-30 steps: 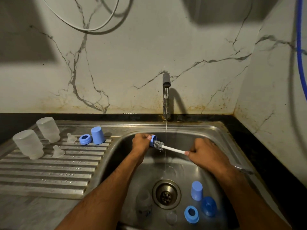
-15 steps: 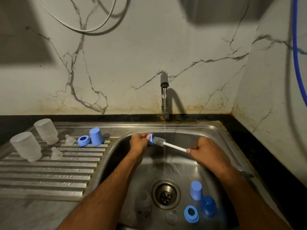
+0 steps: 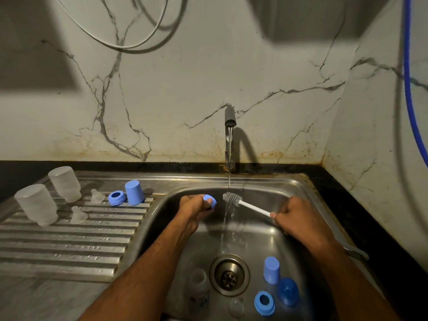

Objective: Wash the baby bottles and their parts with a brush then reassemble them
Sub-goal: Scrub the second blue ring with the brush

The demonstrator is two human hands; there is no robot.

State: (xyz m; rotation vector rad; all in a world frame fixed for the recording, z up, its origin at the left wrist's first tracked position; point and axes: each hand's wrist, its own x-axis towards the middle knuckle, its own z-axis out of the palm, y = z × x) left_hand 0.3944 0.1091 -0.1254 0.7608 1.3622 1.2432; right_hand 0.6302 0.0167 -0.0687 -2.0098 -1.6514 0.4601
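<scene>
My left hand [image 3: 194,208] grips a small blue bottle part [image 3: 210,201] over the sink basin [image 3: 289,188]. My right hand [image 3: 298,218] holds the white handle of a bottle brush [image 3: 234,199]; its grey bristle head sits in the thin water stream, a little right of the blue part and clear of it. In the basin lie a blue cap [image 3: 271,269], a second blue cap [image 3: 287,291], a blue ring [image 3: 264,303], a clear bottle [image 3: 199,286] and a clear teat [image 3: 236,308]. On the drainboard stand two frosted bottles [image 3: 37,205] [image 3: 64,184], two teats [image 3: 78,215] [image 3: 96,196], a blue ring [image 3: 117,198] and a blue cap [image 3: 134,193].
The tap [image 3: 230,137] runs at the back of the basin. The drain [image 3: 229,275] is in the basin's middle. A ribbed steel drainboard [image 3: 69,246] lies left. Black counter [image 3: 361,205] and marble wall close the right side. A blue hose [image 3: 410,89] hangs at far right.
The brush head has come out of the blue part and moved right into the water stream. My right hand has shifted right; my left hand stays in place.
</scene>
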